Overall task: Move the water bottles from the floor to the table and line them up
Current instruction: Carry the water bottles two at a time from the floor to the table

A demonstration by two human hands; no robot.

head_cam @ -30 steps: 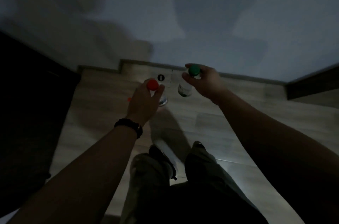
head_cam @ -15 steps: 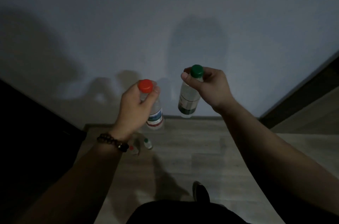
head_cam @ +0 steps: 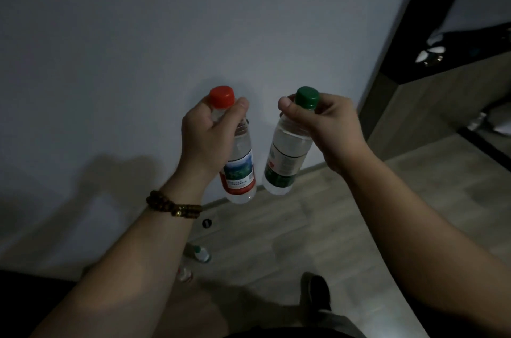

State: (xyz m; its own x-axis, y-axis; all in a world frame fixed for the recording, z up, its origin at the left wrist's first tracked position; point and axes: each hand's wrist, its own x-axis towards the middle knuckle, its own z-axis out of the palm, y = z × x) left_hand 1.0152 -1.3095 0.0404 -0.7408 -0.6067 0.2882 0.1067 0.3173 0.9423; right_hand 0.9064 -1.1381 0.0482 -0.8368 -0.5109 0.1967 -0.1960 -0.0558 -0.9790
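Observation:
My left hand (head_cam: 208, 134) grips a red-capped water bottle (head_cam: 239, 171) by its neck, so the bottle hangs down in front of the wall. Just to its right, my right hand (head_cam: 327, 127) pinches a green-capped water bottle (head_cam: 284, 163) at the neck, and it hangs tilted toward the left one. Both bottles are off the floor at chest height. Two more small bottles stand on the floor below my left forearm, one with a green label (head_cam: 200, 254) and one with a red label (head_cam: 184, 274). No table top shows in this view.
A pale wall (head_cam: 138, 47) fills the upper left. Wooden floor (head_cam: 304, 241) runs below, with a small round dark mark (head_cam: 206, 223) near the skirting. A dark doorway frame (head_cam: 409, 33) opens at the right. My shoe (head_cam: 315, 293) is at the bottom.
Both hands have risen with their bottles, from near the floor to in front of the wall. The view has swung up and to the right, bringing the doorway into sight.

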